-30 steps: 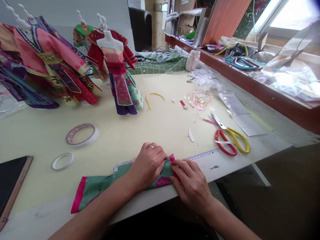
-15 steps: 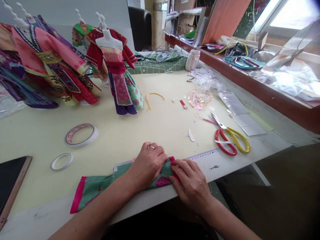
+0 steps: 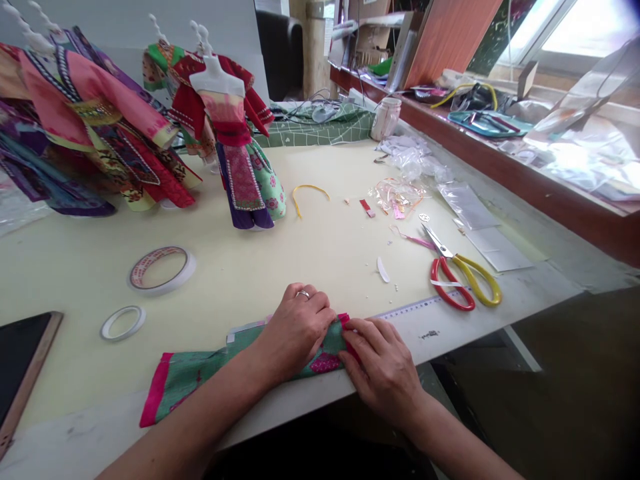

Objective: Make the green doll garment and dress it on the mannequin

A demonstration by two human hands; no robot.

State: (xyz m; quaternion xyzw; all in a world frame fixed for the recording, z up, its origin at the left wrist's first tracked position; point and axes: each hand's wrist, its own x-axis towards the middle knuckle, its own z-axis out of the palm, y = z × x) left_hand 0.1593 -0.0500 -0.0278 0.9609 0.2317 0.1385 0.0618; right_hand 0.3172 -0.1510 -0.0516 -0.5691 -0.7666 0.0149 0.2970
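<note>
Pink edge (image 3: 344, 318) has dropped; cloth (image 3: 245, 343) lies under left hand (image 3: 300, 328).

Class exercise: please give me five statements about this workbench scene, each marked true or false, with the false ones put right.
1. The left hand is on the green cloth. True.
2. The ring is worn on the right hand. False: the ring is on the left hand.
3. The right hand touches a pink end of the cloth. True.
4. Both handles of the scissors are red. False: the scissors have one red handle and one yellow.
5. The larger tape roll lies farther from the person than the smaller tape roll. True.
</note>
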